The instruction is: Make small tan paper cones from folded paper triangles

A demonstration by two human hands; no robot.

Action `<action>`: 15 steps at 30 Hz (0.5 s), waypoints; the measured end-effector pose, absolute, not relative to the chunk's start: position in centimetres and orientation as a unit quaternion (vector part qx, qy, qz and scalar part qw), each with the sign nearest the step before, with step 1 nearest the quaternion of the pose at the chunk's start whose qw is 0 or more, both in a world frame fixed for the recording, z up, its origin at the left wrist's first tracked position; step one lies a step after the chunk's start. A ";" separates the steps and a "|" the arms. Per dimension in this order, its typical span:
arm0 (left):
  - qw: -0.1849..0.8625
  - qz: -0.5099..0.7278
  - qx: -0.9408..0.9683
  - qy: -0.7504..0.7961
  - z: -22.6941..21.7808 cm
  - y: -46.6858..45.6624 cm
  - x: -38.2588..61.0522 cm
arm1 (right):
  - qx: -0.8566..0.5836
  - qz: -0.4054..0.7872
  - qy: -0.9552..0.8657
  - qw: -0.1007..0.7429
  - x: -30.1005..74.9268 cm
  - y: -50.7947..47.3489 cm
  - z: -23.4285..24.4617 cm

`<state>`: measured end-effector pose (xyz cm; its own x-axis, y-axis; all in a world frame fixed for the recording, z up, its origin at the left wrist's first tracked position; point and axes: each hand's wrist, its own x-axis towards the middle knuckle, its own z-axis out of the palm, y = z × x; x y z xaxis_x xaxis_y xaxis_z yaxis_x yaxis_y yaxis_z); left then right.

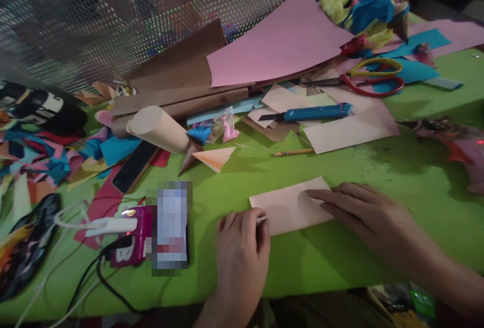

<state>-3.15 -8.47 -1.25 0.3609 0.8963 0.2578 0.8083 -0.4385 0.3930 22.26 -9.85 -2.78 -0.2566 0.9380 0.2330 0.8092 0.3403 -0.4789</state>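
A pale pink rectangle of paper (289, 204), apparently folded, lies on the green table in front of me. My left hand (244, 242) has its curled fingers and thumb closed on the paper's lower left corner. Across the right end, the outstretched fingers of my right hand (359, 212) rest flat on top of the sheet. Just beyond the paper lies a pencil (293, 152), and behind it a blue box cutter (317, 112) with its blade out. A small folded paper cone (215, 158) sits to the upper left.
Scissors (372, 75) with yellow and red handles lie at the back right near paper flowers (372, 10). A large pink sheet (280, 40) leans against the perforated metal screen (113, 10). Left are a phone (172, 227), a magenta power socket (130, 237) with cables, and a paper roll (159, 128).
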 end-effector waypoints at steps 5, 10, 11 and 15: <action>0.087 0.194 0.826 0.522 -1.1 -8.5 -2.9 | -0.564 0.106 -0.783 0.240 22.0 -10.0 -2.7; 0.044 0.137 0.839 0.525 -0.5 -8.6 -2.7 | -0.572 0.046 -0.790 0.216 21.5 -10.3 -2.6; 0.026 0.123 0.842 0.524 -0.4 -8.6 -2.7 | -0.570 0.033 -0.794 0.210 21.5 -10.3 -2.6; -0.054 0.098 0.871 0.478 -0.2 -8.4 -2.8 | -0.569 0.003 -0.798 0.200 21.4 -10.3 -2.8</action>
<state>-2.80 -8.42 -0.24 0.5244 0.8219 0.2225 0.8432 -0.5376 -0.0015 21.38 -10.33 -2.83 -0.2722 0.9089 0.3159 0.9062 0.3526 -0.2334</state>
